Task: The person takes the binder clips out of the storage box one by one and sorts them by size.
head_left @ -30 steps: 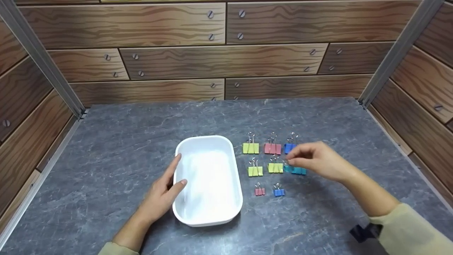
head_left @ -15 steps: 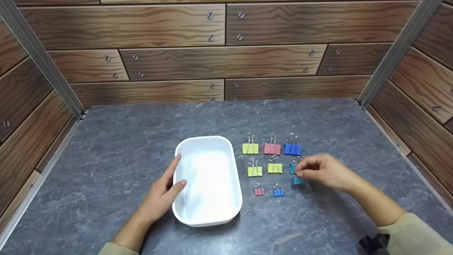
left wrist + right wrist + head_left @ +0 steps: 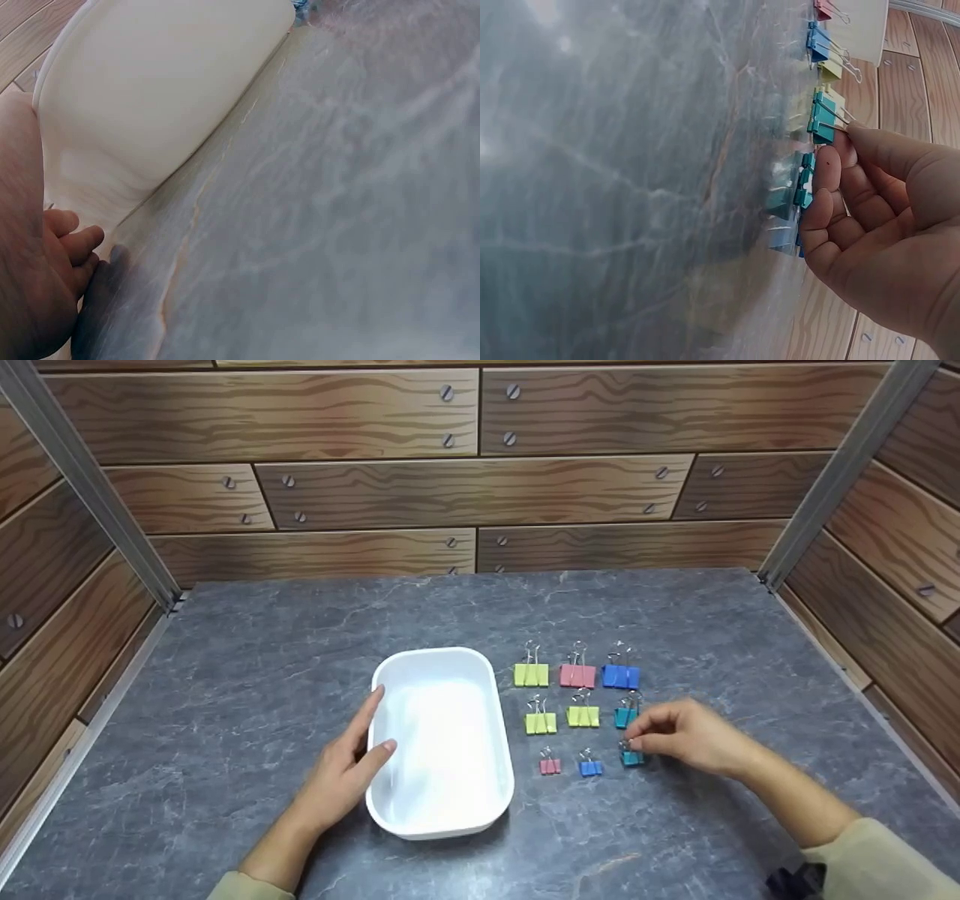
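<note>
My right hand [image 3: 691, 737] pinches the wire handles of a small teal binder clip [image 3: 632, 758] between thumb and fingertips. The clip is at the right end of the front row, close to the table; the right wrist view shows its teal body [image 3: 823, 118] by the thumb tip. Beside it in that row stand a small blue clip [image 3: 591, 769] and a small pink clip [image 3: 550, 766]. Just behind is another teal binder clip [image 3: 625, 718]. My left hand [image 3: 332, 776] holds the left side of a white tray [image 3: 504, 757], thumb over the rim and fingers against the outer wall.
Two yellow-green clips, one [image 3: 540, 724] left of the other [image 3: 583, 716], share the middle row. The back row has a yellow-green clip [image 3: 531, 675], a pink clip [image 3: 577, 676] and a blue clip [image 3: 621, 676]. Wood-patterned walls [image 3: 472, 495] enclose the grey table [image 3: 300, 622].
My right hand has brought the small teal clip from the middle row toward the front, right of the small blue clip. The left hand and tray have stayed in place.
</note>
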A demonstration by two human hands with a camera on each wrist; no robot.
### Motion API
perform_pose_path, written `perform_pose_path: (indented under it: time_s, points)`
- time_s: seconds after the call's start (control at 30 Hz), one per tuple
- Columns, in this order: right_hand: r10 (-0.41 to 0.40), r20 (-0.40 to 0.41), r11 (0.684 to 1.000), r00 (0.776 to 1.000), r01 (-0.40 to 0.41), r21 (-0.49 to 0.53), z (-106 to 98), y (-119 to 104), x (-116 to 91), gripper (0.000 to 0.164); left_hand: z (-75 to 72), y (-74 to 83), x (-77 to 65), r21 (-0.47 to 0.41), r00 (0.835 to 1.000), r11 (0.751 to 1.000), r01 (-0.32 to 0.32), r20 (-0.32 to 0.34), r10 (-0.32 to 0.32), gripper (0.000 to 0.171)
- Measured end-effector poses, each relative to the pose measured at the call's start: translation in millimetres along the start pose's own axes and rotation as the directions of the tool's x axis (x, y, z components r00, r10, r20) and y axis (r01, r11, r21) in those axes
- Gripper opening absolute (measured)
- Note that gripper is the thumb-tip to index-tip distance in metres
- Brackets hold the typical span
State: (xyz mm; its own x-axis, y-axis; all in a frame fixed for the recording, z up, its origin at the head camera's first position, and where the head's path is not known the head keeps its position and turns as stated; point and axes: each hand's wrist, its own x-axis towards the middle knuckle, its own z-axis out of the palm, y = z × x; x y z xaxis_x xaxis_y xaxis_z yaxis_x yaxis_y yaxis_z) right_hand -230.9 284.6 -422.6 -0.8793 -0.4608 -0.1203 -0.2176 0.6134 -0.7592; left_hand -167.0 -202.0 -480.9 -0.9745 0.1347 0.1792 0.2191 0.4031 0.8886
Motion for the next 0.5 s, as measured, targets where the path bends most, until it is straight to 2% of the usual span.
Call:
perform_pose_path:
  time_s: [0.5]
  points:
    - [0.016,0.012,1.000,1.000,-0.016,-0.010,1.1,0.9,1.2,0.013,0.2,-0.1,-0.1,-0.002,1.000,1.000,0.007,-0.001,-0.007,0.071]
